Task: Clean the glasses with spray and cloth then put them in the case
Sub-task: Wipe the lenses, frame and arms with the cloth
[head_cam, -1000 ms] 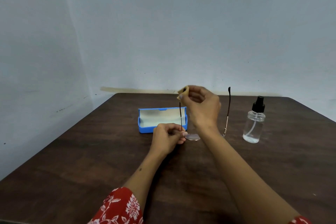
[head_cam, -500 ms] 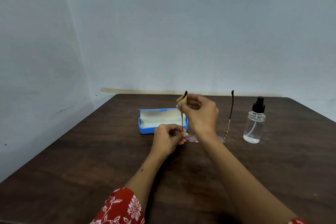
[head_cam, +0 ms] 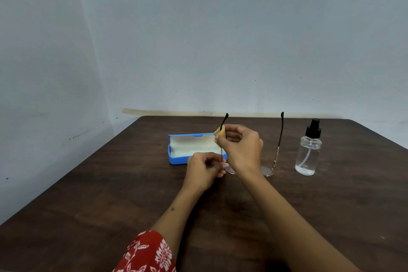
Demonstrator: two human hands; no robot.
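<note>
Your left hand (head_cam: 204, 171) pinches the glasses (head_cam: 268, 169) at the near-left hinge, lenses down on the surface (head_cam: 88, 205), while your right hand (head_cam: 239, 147) pinches the cloth (head_cam: 220, 133) around one temple, open case (head_cam: 176, 159) at 10 o'clock, spray bottle (head_cam: 308, 152) at 3 o'clock.

The right hand (head_cam: 239, 147) has slid the cloth (head_cam: 220, 135) down the glasses (head_cam: 278, 139) arm

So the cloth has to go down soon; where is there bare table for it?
Bare table lies left of the blue case, and along the near edge between the arms. A narrower strip sits right of the spray bottle. It is crowded from the case across both hands and the glasses to the bottle.
</note>
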